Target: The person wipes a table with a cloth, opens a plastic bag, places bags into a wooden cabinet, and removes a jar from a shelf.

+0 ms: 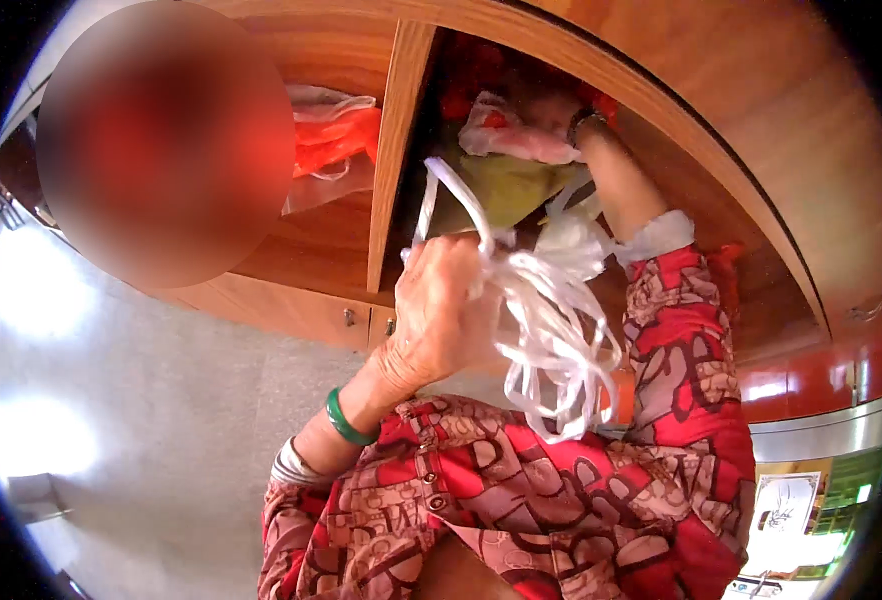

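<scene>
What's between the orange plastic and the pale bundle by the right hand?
In the head view, a wooden divider stands between the orange plastic and the pale bundle.

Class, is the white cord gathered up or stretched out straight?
Gathered up: the white cord hangs in bunched loops from the left hand.

Bright glare spots (36, 285) the grey floor (201, 400) beside wooden cabinetry (401, 150).

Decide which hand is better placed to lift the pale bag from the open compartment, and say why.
Probably the right hand: it is inside the compartment, close against the pale bag, while the left hand is occupied with a bundle of white strips.
</scene>
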A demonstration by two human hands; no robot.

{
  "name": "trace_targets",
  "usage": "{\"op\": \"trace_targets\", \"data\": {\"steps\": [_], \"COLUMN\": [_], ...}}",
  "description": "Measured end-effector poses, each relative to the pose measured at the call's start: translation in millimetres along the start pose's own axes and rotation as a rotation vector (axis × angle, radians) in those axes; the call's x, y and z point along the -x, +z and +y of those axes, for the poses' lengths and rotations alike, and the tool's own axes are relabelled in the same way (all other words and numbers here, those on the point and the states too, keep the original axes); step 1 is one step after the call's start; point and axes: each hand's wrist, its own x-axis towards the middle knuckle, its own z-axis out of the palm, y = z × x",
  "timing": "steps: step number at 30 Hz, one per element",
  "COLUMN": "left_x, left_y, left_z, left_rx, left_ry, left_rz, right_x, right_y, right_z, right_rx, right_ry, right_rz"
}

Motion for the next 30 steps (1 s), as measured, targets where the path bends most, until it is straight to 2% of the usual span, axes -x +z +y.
{"op": "trace_targets", "data": {"steps": [1, 2, 4, 5, 6, 8, 9, 10, 13, 14, 18, 21, 22, 25, 28, 30], "left_x": [6, 14, 16, 14, 10, 9, 14, 15, 24, 26, 30, 15, 6, -17, -32, -31], "left_y": [-1, -3, 0, 2, 4, 12, 16, 22, 38, 41, 46, 52, 56, 69, 83, 90], "left_z": [-2, -4, -8, -16, -16, -27, -36, -44, -57, -58, -60, -58, -58, -76, -90, -97], "left_rx": [0.042, 0.133, 0.31, 0.307, 0.33, 0.306, 0.39, 0.372, 0.483, 0.384, 0.328, 0.019, 0.018, -0.179, -0.26, -0.34], "left_ry": [-0.069, -0.309, -0.573, -0.56, -0.643, -0.618, -0.725, -0.645, -0.75, -0.721, -0.684, -0.245, -0.246, -0.176, -0.14, -0.107], "left_rz": [-0.028, -0.074, -0.036, -0.042, -0.033, 0.028, 0.003, 0.032, 0.009, -0.031, -0.21, -0.322, -0.322, -0.504, -0.56, -0.524], "right_x": [-1, -1, 1, 3, 5, 8, 11, 15, 26, 27, 36, 34, 32, 16, 15, 17], "right_y": [-6, -12, -24, -28, -33, -39, -43, -46, -54, -58, -58, -49, -47, -40, -39, -38], "right_z": [0, 0, -2, -2, -3, -5, -7, -11, -23, -25, -41, -44, -43, -20, -17, -16], "right_rx": [-0.021, -0.04, -0.076, -0.09, -0.104, -0.12, -0.131, -0.142, -0.185, -0.197, -0.218, -0.18, -0.171, -0.109, -0.119, -0.134], "right_ry": [0.009, 0.021, 0.039, 0.046, 0.055, 0.057, 0.06, 0.063, 0.072, 0.072, 0.088, 0.126, 0.137, 0.039, 0.024, 0.023], "right_rz": [0.005, 0.009, 0.012, 0.01, 0.006, -0.013, -0.02, -0.03, -0.081, -0.103, -0.208, -0.247, -0.242, -0.23, -0.211, -0.204]}}
